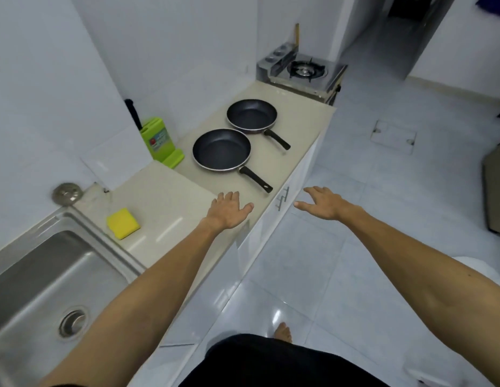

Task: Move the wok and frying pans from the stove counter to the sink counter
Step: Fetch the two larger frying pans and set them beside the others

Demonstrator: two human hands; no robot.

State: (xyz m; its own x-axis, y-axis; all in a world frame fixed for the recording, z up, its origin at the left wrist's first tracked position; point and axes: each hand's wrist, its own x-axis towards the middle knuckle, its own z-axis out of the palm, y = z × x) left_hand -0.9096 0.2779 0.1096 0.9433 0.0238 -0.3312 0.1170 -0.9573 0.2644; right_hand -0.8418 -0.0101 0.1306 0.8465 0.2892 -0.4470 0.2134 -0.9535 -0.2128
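Two frying pans on counter, left hand and right hand empty, fingers spread wide

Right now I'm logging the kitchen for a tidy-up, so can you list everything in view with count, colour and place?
frying pans: two, black, on the beige counter, the near pan in front of the far pan, handles toward the counter edge
stove: one, steel, at the far end of the counter
knife block: one, green, by the wall, left of the near pan
sponge: one, yellow, on the counter beside the sink
sink: one, steel, bottom left
counter: one, beige, along the wall
cabinet handles: metal, below the counter edge
left hand: open, over the counter edge, holding nothing
right hand: open, over the floor, holding nothing
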